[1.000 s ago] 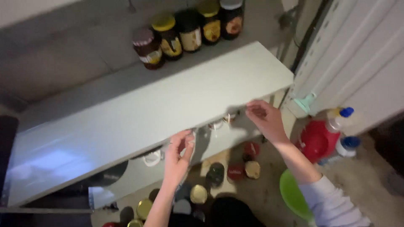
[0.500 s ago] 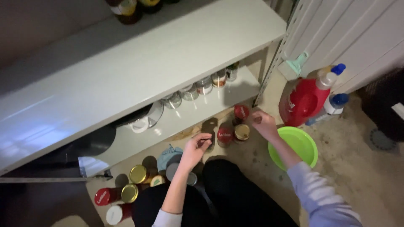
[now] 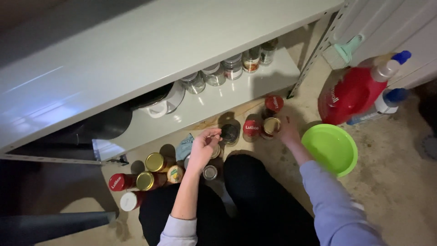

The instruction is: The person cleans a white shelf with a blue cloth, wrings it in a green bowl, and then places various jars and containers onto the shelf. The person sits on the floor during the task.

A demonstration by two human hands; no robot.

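I kneel on the floor before a low white shelf [image 3: 255, 86]. My left hand [image 3: 202, 148] hovers over jars between my knees, its fingers curled toward a dark-lidded jar [image 3: 230, 133]; a small jar [image 3: 215, 151] sits partly under the hand. Whether it grips anything is unclear. My right hand [image 3: 287, 131] is at the right side of a gold-lidded jar [image 3: 271, 126], fingers against it. Two red-lidded jars [image 3: 251, 128] [image 3: 274, 103] stand beside that one.
Several gold- and red-lidded jars [image 3: 154, 162] lie at my left knee. Glass jars [image 3: 233, 68] line the lower shelf beside a white bowl [image 3: 159, 107]. A green bowl [image 3: 330, 148], a red bottle [image 3: 353, 93] and a blue-capped bottle [image 3: 387, 101] stand at the right.
My view dropped from the upper shelf to the floor. Both hands came down from the shelf edge to the jars on the floor.
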